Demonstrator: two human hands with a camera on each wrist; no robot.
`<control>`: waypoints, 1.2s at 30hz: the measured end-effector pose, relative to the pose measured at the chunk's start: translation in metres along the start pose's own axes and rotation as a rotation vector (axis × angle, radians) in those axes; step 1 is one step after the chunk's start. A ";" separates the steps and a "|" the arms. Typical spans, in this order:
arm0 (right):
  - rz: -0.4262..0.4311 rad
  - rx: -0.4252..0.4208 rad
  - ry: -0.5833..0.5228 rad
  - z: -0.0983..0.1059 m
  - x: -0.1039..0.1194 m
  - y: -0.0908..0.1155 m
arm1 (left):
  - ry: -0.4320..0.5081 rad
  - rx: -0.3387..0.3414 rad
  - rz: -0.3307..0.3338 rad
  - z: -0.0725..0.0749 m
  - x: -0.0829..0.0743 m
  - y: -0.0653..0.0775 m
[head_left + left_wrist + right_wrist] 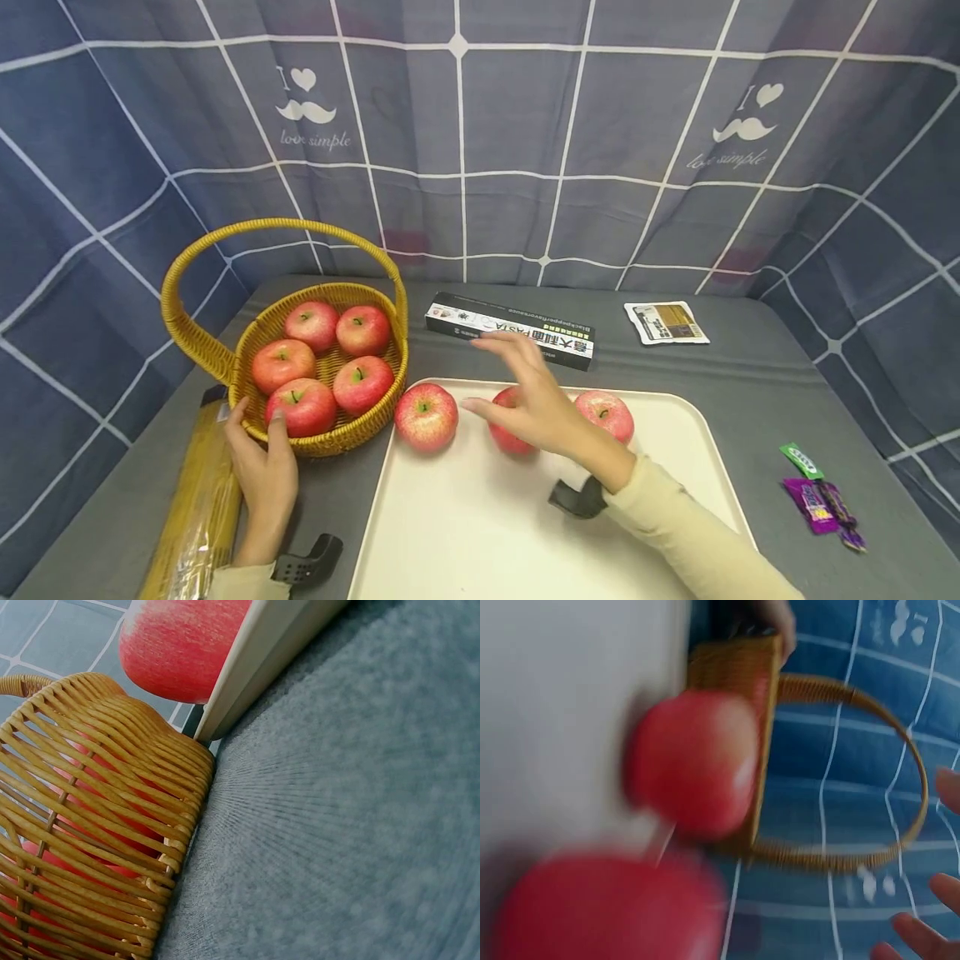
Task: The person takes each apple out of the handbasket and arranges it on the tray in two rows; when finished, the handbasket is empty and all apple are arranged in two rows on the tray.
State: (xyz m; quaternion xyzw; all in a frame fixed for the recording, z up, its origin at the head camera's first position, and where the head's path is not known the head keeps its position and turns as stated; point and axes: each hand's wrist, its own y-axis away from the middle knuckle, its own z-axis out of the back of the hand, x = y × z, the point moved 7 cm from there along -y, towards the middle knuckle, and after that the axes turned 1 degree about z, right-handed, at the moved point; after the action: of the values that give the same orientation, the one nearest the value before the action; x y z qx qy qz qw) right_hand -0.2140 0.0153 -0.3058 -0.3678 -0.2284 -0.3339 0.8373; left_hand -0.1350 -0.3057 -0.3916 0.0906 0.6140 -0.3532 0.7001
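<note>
A yellow wicker basket (322, 442) with a tall arched handle stands at the left with several red apples (302, 407) in it. My left hand (262, 483) grips the basket's near rim, thumb on the inner side. Three apples lie along the far edge of the cream tray (450, 533): a left apple (426, 418), a middle apple (504, 433) and a right apple (609, 414). Over the middle one, partly hiding it, hovers my right hand (536, 408), its fingers spread and holding nothing. In the right wrist view two apples (697, 761) show blurred, with fingertips (922, 937) apart from them.
Behind the tray lies a black pasta box (510, 329), with a white sachet (666, 323) to its right. Small wrapped sweets (813, 504) are at the far right. A long plastic-wrapped yellow bundle (191, 508) lies left of my left arm. A checked curtain (510, 108) encloses the table.
</note>
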 end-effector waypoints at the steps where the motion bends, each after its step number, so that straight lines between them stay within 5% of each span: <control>1: 0.004 0.049 0.003 -0.015 0.006 -0.012 | -0.002 -0.005 -0.001 0.000 0.000 -0.001; 6: 0.009 0.261 0.095 -0.088 0.026 -0.064 | 0.001 0.000 0.003 -0.002 0.001 -0.001; 11: -0.091 0.396 0.214 -0.139 0.028 -0.096 | -0.002 0.013 0.005 -0.004 0.001 0.000; 16: -0.188 0.531 0.349 -0.165 0.024 -0.106 | -0.002 0.010 0.003 -0.003 0.000 0.000; 20: -0.164 0.522 0.329 -0.168 0.023 -0.110 | -0.005 0.012 -0.004 -0.002 -0.001 0.000; 27: 0.021 0.302 0.038 -0.124 0.029 -0.107 | -0.005 0.015 0.004 -0.003 0.000 0.001; 31: 0.060 0.189 -0.091 -0.066 0.025 -0.083 | 0.000 0.027 0.000 -0.006 0.000 0.001; 36: -0.025 0.115 -0.111 0.014 -0.002 -0.033 | 0.002 0.017 -0.001 -0.002 0.001 -0.001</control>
State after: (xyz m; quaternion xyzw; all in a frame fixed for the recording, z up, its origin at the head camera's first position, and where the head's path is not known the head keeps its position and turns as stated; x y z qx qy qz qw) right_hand -0.2415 0.0101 -0.2830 -0.3341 -0.2980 -0.3099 0.8388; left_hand -0.1368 -0.3056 -0.3925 0.0964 0.6117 -0.3588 0.6984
